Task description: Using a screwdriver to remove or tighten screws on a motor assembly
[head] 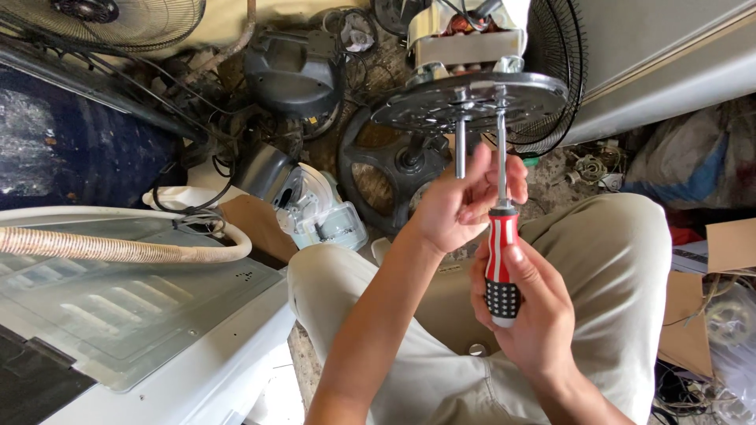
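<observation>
right hand (526, 303) gripping red-handled screwdriver (502, 264), cardboard box (728, 245) right

1. Location type: a cramped appliance repair workshop, with work done at floor level.
2. Evidence, fan parts: wire fan guards (118, 20) and (563, 71), a dark motor housing (293, 75) and a black fan base (386, 177) lie scattered on the dirty floor.
3. Evidence, open unit: an exposed fan motor (465, 39) with copper windings sits on a perforated metal plate (468, 101).
4. Evidence, other stock: a white appliance casing (142, 315) with a corrugated hose (118, 245), loose cables and cardboard (728, 245) crowd the edges.
</observation>
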